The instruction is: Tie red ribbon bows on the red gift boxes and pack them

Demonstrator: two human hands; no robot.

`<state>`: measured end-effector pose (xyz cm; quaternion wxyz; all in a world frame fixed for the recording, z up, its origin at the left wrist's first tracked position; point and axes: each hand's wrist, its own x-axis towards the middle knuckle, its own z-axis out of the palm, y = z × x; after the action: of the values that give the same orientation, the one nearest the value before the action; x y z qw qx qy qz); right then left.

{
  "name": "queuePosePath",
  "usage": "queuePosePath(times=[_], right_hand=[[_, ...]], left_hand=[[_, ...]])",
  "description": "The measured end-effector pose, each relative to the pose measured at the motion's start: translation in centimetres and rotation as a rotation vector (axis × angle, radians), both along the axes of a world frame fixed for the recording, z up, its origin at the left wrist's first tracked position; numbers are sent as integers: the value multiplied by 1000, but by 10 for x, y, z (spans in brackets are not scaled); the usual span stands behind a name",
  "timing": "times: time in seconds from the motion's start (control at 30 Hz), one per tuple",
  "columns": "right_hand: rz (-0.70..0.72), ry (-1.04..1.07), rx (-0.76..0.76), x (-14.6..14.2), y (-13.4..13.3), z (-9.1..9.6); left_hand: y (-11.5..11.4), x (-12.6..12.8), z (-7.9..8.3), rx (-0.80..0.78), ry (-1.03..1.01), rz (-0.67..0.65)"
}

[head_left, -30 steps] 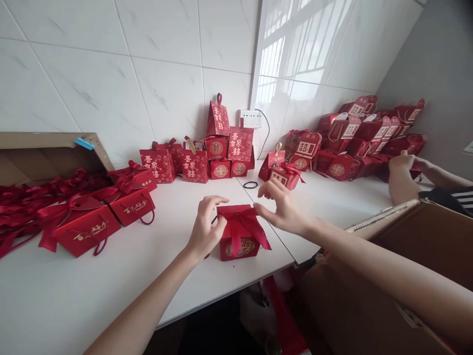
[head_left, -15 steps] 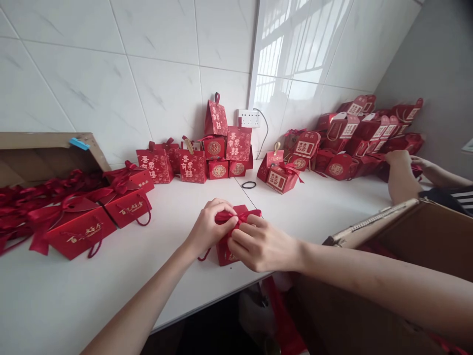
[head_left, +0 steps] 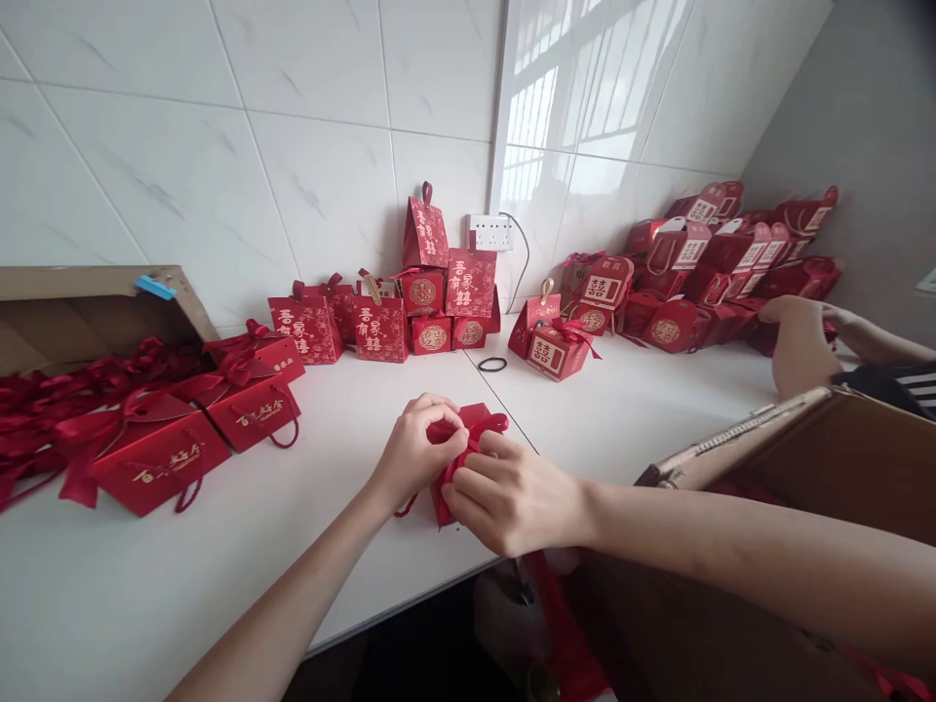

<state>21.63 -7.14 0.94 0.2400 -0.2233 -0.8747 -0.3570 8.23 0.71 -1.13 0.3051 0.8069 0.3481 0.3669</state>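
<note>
A small red gift box (head_left: 468, 417) with a red ribbon (head_left: 488, 425) on top sits near the front edge of the white table (head_left: 219, 546). My left hand (head_left: 413, 456) is closed on the ribbon at the box's left side. My right hand (head_left: 508, 492) is closed on the ribbon in front of the box and hides most of its front face. Both hands touch each other over the box.
Flat red boxes with ribbons (head_left: 157, 458) lie at the left beside an open carton (head_left: 95, 302). Stacked red boxes (head_left: 431, 292) stand at the wall, more (head_left: 702, 273) at the right. Another person's hand (head_left: 797, 336) rests there. A black hair band (head_left: 492, 364) lies mid-table. A cardboard box (head_left: 767, 526) stands at my right.
A second ago both hands were open beside the box with the ribbon ends hanging loose. They have since closed on the ribbon over the box and drawn slightly toward me.
</note>
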Motion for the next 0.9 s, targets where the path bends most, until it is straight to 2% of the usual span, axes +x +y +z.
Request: queuePosePath(times=[0.17,0.3,0.4,0.47,0.57,0.63,0.7,0.9], right_hand=[[56,18,-32,-1,-1,-2],[156,0,-82,1,-1,0],[247,89,-226,8,-1,6],[147,276,-429,19,2,12],[-302,585,-735,39,13,17],[-529,645,-922,49,21,17],[-572,637,-1088,52,29,15],[-403,798,-1385,48,39,10]], left_hand=[[1,1,-2,-11,-8,6],[2,2,-3,-16,-14,3],[3,2,-2,-22,-19,-11],[3,1,-2,-43,-23,-28],[1,0,-1,-70,-43,-55],[0,-1,-1,-70,-49,-64],[-1,-3,0,-69,-41,-67],[1,-4,0,-67,-28,-100]])
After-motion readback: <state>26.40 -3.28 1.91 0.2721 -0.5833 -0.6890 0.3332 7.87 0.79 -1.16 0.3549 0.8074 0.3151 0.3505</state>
